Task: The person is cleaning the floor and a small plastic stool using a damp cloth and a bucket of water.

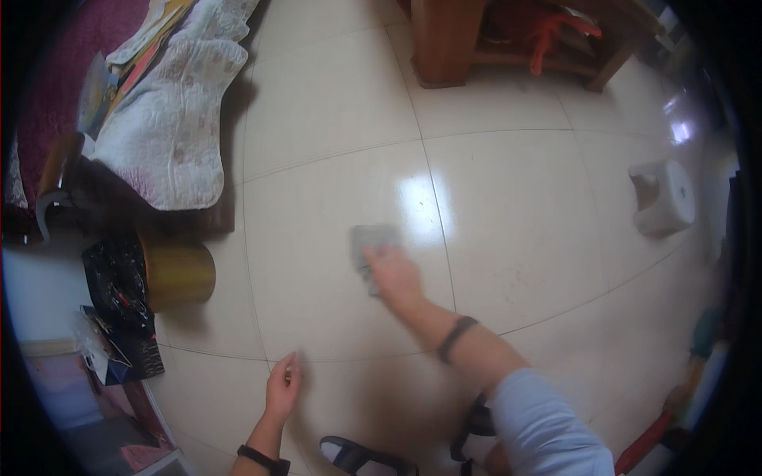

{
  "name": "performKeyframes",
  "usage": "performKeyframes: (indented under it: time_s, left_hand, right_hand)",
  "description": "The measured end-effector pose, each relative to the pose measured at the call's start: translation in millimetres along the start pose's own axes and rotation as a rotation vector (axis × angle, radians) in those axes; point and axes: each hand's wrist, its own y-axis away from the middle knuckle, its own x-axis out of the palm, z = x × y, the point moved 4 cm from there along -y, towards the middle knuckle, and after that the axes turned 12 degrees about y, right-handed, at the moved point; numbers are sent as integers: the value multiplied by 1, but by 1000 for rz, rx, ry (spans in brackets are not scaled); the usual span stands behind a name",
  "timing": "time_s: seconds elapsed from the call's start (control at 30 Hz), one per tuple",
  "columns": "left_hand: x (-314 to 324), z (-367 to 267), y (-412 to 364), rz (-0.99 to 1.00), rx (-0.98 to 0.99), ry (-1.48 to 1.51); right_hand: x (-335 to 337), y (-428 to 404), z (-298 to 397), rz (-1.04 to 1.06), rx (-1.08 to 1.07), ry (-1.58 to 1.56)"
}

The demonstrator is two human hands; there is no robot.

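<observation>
My right hand (397, 275) presses a grey cloth (372, 237) on the tiled floor (333, 196), and both are blurred. Part of the cloth lies under my fingers. To the lower left, my left hand (284, 381) hovers over the floor with its fingers loosely curled together, and nothing shows in it. Each wrist carries a dark band. Close to me are my feet in dark sandals (357, 457).
A yellowish bin (181, 273) lined with a black bag (116, 273) stands left, beside a dark paper bag (140, 360). A quilted cover (184, 131) hangs off a seat. Wooden furniture (443, 41) stands ahead, a white plastic stool (670, 199) at right.
</observation>
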Motion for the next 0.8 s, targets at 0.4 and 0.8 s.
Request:
performKeyframes:
  time_s: [0.4, 0.8]
  left_hand:
    - [-76, -5, 58, -149, -133, 25]
    - [-80, -22, 63, -189, -46, 13]
  right_hand:
    - [28, -146, -43, -77, 201, 201]
    - [-64, 14, -209, 40, 590, 231]
